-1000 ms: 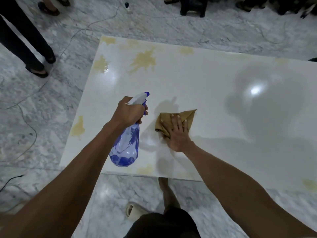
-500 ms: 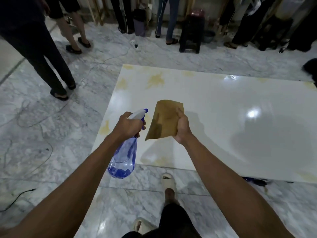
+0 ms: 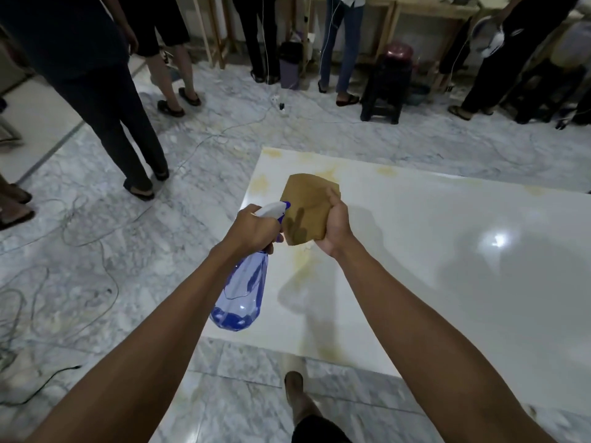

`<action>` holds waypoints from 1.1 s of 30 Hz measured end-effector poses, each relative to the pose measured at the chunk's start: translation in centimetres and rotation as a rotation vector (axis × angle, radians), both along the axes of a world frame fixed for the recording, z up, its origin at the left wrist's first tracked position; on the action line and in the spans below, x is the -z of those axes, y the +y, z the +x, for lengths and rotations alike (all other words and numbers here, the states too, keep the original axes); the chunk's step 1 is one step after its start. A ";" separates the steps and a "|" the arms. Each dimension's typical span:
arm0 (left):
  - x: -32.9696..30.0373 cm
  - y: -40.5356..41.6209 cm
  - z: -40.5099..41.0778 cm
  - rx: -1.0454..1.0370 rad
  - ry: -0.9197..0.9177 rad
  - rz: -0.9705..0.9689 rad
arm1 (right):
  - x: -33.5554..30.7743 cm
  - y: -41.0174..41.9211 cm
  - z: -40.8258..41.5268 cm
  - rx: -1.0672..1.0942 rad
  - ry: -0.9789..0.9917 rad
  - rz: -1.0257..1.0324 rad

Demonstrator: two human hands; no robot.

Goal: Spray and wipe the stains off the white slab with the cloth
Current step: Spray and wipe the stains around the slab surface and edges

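Gripping the cloth [image 3: 307, 209] above the slab [image 3: 447, 266], right hand [image 3: 334, 225] fingers curl behind it; left hand [image 3: 252, 231] clasps the spray bottle [image 3: 243, 295].

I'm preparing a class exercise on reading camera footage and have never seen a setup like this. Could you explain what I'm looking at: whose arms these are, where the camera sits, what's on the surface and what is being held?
No machine here: a person wears one wide-angle camera on the head, looking forward and down, so both bare arms reach into view. The left hand grips a clear blue plastic spray bottle with a white trigger head. The right hand holds a folded tan cloth up, off the surface. Below lies a large glossy white slab on the grey marble floor, with yellowish stains near its far left corner and left side. Other people stand around the edges.
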State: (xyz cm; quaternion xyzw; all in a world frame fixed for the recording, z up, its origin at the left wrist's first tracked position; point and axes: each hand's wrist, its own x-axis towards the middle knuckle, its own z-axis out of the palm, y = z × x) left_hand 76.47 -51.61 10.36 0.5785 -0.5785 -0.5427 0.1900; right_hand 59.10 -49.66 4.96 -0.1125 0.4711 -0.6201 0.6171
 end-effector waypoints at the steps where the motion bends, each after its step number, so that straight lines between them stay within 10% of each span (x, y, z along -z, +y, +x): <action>1: 0.2 -1.5 -0.3 -0.003 -0.009 0.006 | 0.2 -1.5 -0.2 -0.008 -0.005 0.006; 17: 6.5 -16.7 -6.8 0.004 -0.170 0.169 | 8.8 -14.4 -5.3 -0.007 0.008 0.295; 27: 8.8 -22.6 -9.8 -0.023 -0.028 0.136 | 10.3 -23.8 -15.1 -0.020 1.519 0.488; 33: 12.3 -23.7 -9.9 -0.010 -0.054 0.135 | 21.7 -28.0 -14.4 -0.594 1.729 0.556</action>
